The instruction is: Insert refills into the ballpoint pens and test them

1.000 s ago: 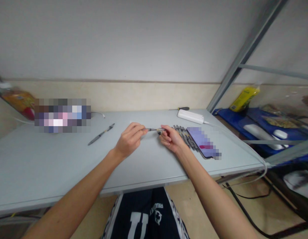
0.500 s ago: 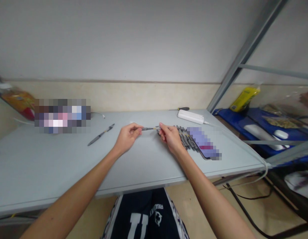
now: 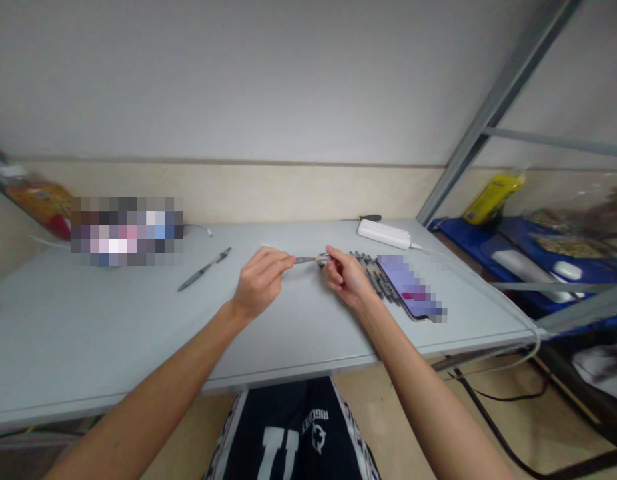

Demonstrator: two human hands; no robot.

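Head view: a slim grey pen (image 3: 307, 259) is pinched at one end by the left hand (image 3: 258, 283), fingertips closed, and at the other by the right hand (image 3: 347, 277), fingers curled. Beside the latter, yellow-banded pens (image 3: 382, 283) are lined along a flat phone (image 3: 407, 283); a tapered loose pen (image 3: 204, 270) is set leftward on smooth, pale desktop (image 3: 288, 347).

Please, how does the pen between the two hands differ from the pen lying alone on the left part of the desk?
The held pen is between the left hand and right hand; the lone pen lies on the desk.
The held pen runs nearly crosswise; the lone pen slants away to the right.
The hands partly hide the held pen; the lone pen shows whole.
Both are slim and grey, with a yellowish part.
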